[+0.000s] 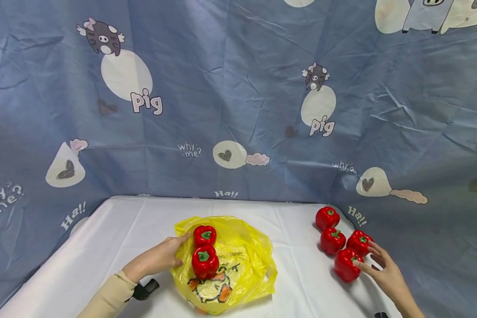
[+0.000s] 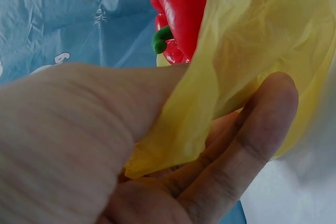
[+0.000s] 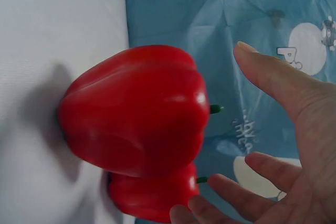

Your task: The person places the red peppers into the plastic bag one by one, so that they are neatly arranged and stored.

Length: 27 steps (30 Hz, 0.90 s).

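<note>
My left hand (image 1: 168, 255) grips the left edge of a yellow plastic bag (image 1: 248, 265); in the left wrist view the thumb goes behind the film (image 2: 252, 35) and the fingers lie on its near side. Two red bell peppers, one farther back (image 1: 198, 242) and one nearer (image 1: 205, 268), show at the bag's left part. On the right, my right hand (image 1: 383, 269) is spread above a red bell pepper (image 1: 345, 267) with nothing held. In the right wrist view a gap shows between the thumb and that pepper (image 3: 136, 108).
Other red bell peppers sit close behind the near one: one at the back (image 1: 327, 218), one in the middle (image 1: 332, 241), one at the right (image 1: 357, 243). All stand on a white-covered table (image 1: 302, 282). A blue printed curtain (image 1: 238, 110) hangs behind and along both sides.
</note>
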### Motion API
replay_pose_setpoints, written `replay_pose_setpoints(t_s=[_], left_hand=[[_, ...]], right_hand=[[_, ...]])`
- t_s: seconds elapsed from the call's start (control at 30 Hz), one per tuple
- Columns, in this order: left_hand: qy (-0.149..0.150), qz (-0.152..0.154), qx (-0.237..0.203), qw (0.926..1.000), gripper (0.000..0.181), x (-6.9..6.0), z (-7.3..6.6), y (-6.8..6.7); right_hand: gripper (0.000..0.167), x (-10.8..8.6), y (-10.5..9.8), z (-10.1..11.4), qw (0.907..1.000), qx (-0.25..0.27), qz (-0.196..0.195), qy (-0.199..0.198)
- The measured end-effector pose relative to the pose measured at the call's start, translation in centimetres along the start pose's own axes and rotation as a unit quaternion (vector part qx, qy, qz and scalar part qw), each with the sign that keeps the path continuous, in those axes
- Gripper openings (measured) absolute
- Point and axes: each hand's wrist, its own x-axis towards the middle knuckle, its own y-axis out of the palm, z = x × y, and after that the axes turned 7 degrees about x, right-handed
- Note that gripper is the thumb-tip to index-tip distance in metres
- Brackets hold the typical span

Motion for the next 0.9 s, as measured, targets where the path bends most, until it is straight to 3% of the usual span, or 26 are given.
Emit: replay_pose_setpoints(t_s=[0.17, 0.5, 0.73, 0.9], left_hand=[[0.002, 0.0, 0.002, 1.0, 0.078, 0.0, 0.0, 0.0], [-0.011, 0.001, -0.007, 0.9999, 0.079, 0.1, -0.1, -0.1], [-0.024, 0.002, -0.005, 0.9997, 0.078, 0.2, -0.1, 0.0], [-0.019, 0.006, -0.013, 0.9997, 0.078, 0.2, 0.0, -0.1]], right_hand=[[0.105, 0.3, 0.5, -0.7, 0.9997, 0.01, 0.007, 0.021], [0.103, 0.6, 1.5, -1.3, 0.9993, 0.025, 0.016, 0.022], [0.095, 0.6, 1.9, -1.9, 0.9996, 0.001, 0.023, 0.015], [0.095, 0.5, 2.1, -1.8, 0.9994, 0.006, 0.027, 0.019]])
